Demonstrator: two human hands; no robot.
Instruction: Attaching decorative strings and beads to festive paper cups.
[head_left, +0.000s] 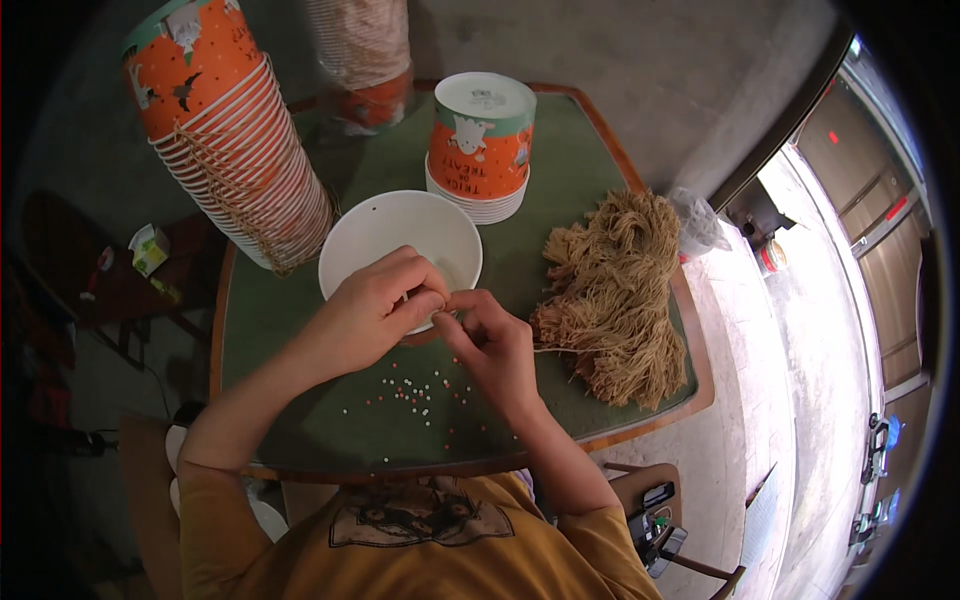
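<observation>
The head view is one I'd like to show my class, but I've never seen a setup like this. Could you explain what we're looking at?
There is no machine here: a person works with two bare hands. The camera is worn on their head and looks down, and its wide lens bends straight edges.

On the green-topped table stands a white-lined paper bucket, open side up. Behind it are upside-down orange buckets; to the right lies a bundle of tan cords. Small white and reddish beads are scattered nearer the person.

The left hand and right hand meet at the fingertips by the bucket's near rim. What they pinch, if anything, is too small to tell.
</observation>
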